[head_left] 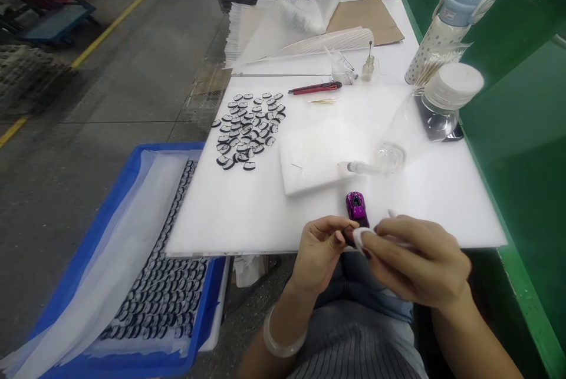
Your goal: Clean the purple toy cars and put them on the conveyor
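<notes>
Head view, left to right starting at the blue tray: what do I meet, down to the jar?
Blue tray → scattered dark-edged pieces → red cutter → small glass bottle → white-lidded jar.

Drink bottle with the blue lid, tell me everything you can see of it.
The drink bottle has a pale, dotted body and a light blue lid with a clear top, a loop and a small label. It looks closed and stands upright at the right side of the white table. Cotton swabs partly hide its lower part; whether they touch it, I can't tell. No hand touches it.
</notes>
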The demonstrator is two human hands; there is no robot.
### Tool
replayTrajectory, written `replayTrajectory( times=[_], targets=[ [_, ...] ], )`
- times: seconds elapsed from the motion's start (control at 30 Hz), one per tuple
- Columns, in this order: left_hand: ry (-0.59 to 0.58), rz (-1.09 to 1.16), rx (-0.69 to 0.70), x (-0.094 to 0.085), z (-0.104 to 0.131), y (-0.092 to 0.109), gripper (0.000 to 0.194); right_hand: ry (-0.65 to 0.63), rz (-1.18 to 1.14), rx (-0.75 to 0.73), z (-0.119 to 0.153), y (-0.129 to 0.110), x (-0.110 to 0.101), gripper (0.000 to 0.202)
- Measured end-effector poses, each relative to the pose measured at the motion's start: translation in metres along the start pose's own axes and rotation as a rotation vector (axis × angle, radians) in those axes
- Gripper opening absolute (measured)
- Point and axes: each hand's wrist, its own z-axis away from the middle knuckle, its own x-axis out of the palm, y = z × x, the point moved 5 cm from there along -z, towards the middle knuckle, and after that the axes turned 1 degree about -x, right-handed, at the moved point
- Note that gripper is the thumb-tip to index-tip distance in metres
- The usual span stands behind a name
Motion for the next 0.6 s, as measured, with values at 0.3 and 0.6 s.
replayTrajectory(
  times=[0.3, 0.6],
  targets=[
    [0.029, -0.026, 0.002, -0.001, 0.001, 0.000, 0.034, 0.022, 0.012, 0.048, 0.007, 0.017, -0.023, 0.020],
    [-0.051, -0.013, 0.043, 0.005, 0.000, 0.002, 0.021, 0.293, 0.165, 0.925, 0.083, 0.086, -0.041, 0.021]
  ],
)
